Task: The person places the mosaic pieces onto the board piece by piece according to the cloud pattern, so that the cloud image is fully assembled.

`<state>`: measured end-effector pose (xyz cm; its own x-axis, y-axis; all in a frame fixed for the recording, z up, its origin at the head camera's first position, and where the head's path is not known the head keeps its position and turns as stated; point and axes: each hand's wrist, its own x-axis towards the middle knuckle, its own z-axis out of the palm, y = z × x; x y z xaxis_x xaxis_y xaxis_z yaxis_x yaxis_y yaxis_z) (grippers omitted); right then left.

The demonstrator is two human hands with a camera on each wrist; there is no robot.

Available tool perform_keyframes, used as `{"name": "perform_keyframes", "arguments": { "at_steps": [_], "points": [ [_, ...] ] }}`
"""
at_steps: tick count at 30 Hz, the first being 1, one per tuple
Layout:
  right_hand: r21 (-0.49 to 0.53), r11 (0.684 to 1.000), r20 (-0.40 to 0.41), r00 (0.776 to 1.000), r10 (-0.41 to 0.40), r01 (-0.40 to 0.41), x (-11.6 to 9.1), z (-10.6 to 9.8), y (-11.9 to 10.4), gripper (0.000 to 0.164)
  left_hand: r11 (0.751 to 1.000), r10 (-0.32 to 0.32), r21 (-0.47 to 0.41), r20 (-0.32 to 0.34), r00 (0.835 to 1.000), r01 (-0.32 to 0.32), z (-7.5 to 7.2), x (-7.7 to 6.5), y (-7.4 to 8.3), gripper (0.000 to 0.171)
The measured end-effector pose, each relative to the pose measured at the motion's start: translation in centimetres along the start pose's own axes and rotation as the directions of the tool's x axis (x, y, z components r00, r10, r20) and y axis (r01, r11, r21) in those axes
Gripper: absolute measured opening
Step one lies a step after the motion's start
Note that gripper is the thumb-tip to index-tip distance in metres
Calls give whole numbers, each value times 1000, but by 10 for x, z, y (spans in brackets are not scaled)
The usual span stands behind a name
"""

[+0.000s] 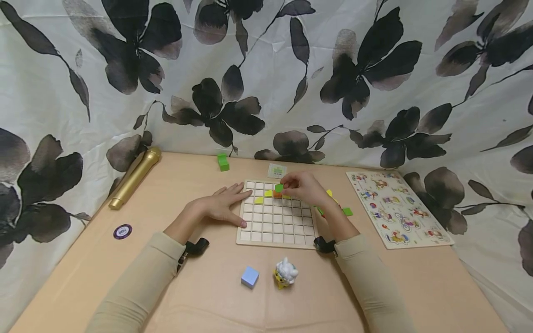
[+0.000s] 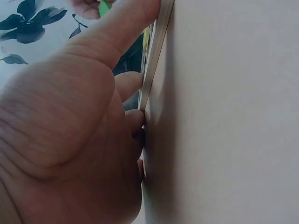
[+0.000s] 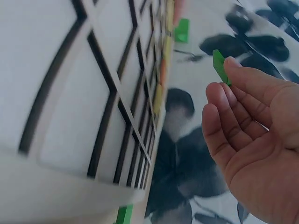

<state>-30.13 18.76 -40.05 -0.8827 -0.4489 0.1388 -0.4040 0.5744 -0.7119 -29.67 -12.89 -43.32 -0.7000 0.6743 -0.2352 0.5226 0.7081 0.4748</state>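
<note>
A wooden grid board (image 1: 275, 233) with pale square cells lies in the middle of the table. Several yellow tiles (image 1: 259, 200) and an orange tile (image 1: 277, 194) sit in its upper rows. My right hand (image 1: 306, 188) pinches a small green tile (image 3: 219, 66) between thumb and fingertips, above the board's far part. My left hand (image 1: 218, 204) rests at the board's left edge, fingers stretched out and thumb (image 2: 112, 42) against the rim. Beyond the board lies a small card (image 1: 276, 170) with a green and yellow pattern.
Green blocks (image 1: 223, 162) stand at the back. More coloured tiles (image 1: 347, 212) lie right of the board, partly behind my right arm. A picture puzzle board (image 1: 395, 208) is at right, a gold microphone (image 1: 135, 180) and round chip (image 1: 122, 231) at left. In front are a blue cube (image 1: 250, 277) and small figurine (image 1: 285, 273).
</note>
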Motion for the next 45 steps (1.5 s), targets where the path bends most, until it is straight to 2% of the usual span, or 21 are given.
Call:
{"name": "perform_keyframes", "arguments": {
  "at_steps": [4, 10, 18, 25, 30, 36, 41, 45],
  "points": [
    [-66, 997, 91, 995, -37, 43, 12, 10, -3, 22, 1000, -13, 4, 7, 1000, 13, 0, 0, 0, 110],
    [-134, 990, 209, 978, -9, 37, 20, 22, -4, 18, 1000, -11, 10, 11, 1000, 11, 1, 0, 1, 110],
    [-168, 986, 235, 971, 36, 4, 23, 31, -7, 19, 1000, -14, 16, 6, 1000, 14, 0, 1, 2, 109],
    [-168, 986, 236, 971, 42, -2, 22, 32, -4, 23, 1000, -14, 14, 5, 1000, 14, 0, 1, 0, 110],
    [-165, 986, 180, 984, 10, 20, 14, 22, -5, 24, 1000, -16, 14, 4, 1000, 16, 0, 0, 1, 110],
    [-121, 993, 36, 999, -9, 13, -8, -5, -11, 31, 1000, -10, 1, 0, 1000, 10, -1, -1, 2, 110],
    [-84, 996, -89, 996, 27, -34, -25, -30, -1, 31, 1000, -10, 1, -1, 1000, 11, -1, -1, 2, 111],
    [-109, 991, -148, 987, 61, -78, -35, -46, 17, 32, 1000, -17, 4, 2, 1000, 17, -1, 0, 1, 111]
  ]
}}
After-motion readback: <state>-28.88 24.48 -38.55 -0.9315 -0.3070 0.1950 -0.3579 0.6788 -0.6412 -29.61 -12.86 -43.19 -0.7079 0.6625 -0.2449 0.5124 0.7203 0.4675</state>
